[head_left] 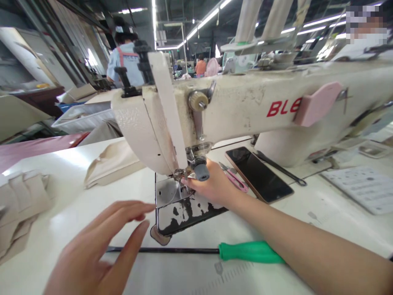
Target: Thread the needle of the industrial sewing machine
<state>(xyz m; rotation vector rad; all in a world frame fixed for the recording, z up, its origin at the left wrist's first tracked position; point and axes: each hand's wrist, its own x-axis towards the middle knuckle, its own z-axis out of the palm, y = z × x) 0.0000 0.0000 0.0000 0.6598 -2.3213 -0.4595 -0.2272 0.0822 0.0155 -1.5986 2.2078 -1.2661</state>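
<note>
Green-handled screwdriver (215,250) lies crosswise, tip pointing left.

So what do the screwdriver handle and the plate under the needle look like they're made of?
Screwdriver handle: likely plastic, uniform bright green with a soft sheen. Needle plate: bare polished metal, silvery and reflective. The bed plate in front looks like black-painted metal, its paint chipped in pale patches.
</note>
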